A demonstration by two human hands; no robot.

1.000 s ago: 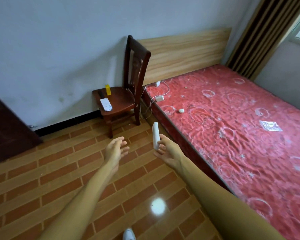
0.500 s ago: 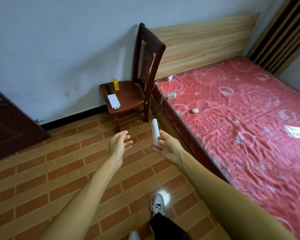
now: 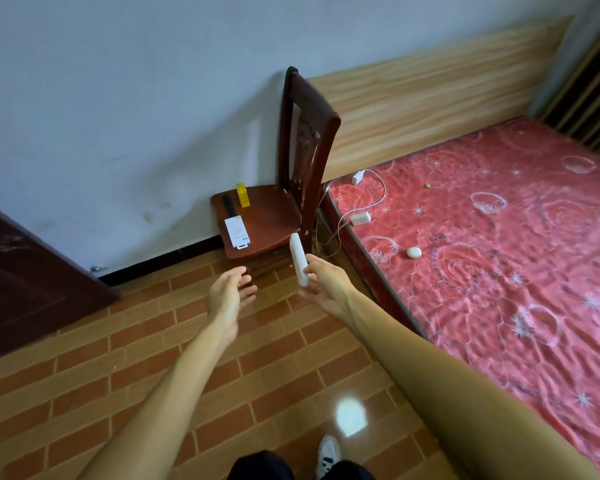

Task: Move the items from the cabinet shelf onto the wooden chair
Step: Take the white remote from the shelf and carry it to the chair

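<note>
A dark wooden chair [image 3: 274,216] stands against the white wall beside the bed. On its seat lie a white box [image 3: 237,232], a black slim object [image 3: 229,205] and an upright yellow box [image 3: 243,194]. My right hand [image 3: 326,285] holds a long white remote [image 3: 299,259] upright, just in front of the seat's front right corner. My left hand [image 3: 230,296] is stretched out with relaxed fingers and holds nothing, a little short of the chair. The cabinet is out of view.
A bed with a red patterned mattress [image 3: 499,254] fills the right side, with white chargers and cable [image 3: 360,218] and a small white round object [image 3: 413,252] on it. A dark wooden door [image 3: 25,271] is at the left. Brick-patterned floor [image 3: 153,341] lies below.
I have walked closer to the chair, which now looks larger and nearer. Both hands have moved forward with me; the remote now reaches the seat's front edge.
</note>
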